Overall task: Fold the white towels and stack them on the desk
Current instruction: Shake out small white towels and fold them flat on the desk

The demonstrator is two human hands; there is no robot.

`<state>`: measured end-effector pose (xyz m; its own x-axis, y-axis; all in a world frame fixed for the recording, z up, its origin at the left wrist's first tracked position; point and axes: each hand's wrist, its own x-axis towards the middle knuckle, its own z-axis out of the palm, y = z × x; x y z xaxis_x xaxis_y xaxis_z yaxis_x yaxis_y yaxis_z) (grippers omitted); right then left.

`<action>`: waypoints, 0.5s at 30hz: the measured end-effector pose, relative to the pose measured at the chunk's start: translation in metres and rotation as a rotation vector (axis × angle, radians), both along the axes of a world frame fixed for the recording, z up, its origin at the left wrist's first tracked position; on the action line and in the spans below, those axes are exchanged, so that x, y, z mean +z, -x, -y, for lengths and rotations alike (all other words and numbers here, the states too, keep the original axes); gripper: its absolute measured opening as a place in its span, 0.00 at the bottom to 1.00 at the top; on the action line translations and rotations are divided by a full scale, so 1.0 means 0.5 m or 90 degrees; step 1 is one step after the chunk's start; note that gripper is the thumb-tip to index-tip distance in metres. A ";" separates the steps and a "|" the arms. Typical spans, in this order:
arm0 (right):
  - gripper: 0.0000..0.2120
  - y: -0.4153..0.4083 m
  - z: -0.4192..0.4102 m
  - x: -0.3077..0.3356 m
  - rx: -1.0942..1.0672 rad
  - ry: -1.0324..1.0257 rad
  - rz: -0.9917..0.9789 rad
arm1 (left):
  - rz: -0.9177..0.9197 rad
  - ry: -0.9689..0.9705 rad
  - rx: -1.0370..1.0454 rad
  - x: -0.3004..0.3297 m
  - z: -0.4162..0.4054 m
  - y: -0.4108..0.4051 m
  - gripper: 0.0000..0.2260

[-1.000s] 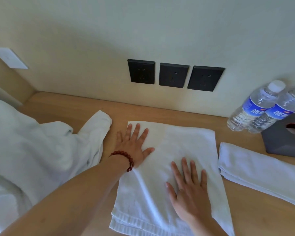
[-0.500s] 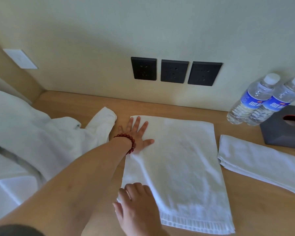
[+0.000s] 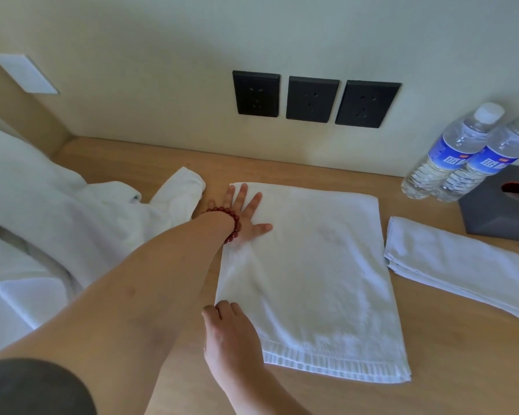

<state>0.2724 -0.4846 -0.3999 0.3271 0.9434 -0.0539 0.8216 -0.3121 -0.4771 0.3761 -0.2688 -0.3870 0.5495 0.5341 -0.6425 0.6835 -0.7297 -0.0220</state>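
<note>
On the towel's (image 3: pixel 306 277) far left corner the left hand (image 3: pixel 243 211) lies flat, fingers (image 3: pixel 242 193) straight and spread, a red bead bracelet (image 3: pixel 229 221) at the wrist. At the near left edge the right hand (image 3: pixel 231 333) has its fingers (image 3: pixel 226 307) curled over the hem; whether they pinch it cannot be told. White and folded double, the towel lies smooth and rectangular on the table (image 3: pixel 432 369), a ribbed band along its near edge. Just right lies a second folded towel (image 3: pixel 462 265); left, a rumpled white heap (image 3: pixel 72 220). Two bottles (image 3: pixel 468 154) stand beside a dark tissue box (image 3: pixel 501 205) at the wall.
</note>
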 end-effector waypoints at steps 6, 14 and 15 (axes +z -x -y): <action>0.23 0.009 0.010 0.014 -0.027 0.057 -0.063 | -0.011 -0.002 -0.007 -0.002 -0.003 -0.002 0.43; 0.20 0.031 0.016 0.066 0.011 0.088 -0.233 | -0.019 0.004 -0.011 -0.006 -0.011 -0.008 0.44; 0.20 0.029 0.013 0.069 0.008 0.101 -0.236 | -0.016 0.002 -0.010 -0.006 -0.009 -0.008 0.44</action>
<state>0.2578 -0.4910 -0.3652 0.2464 0.9176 -0.3118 0.6076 -0.3969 -0.6879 0.3800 -0.2641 -0.3898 0.5413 0.5231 -0.6583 0.6707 -0.7408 -0.0371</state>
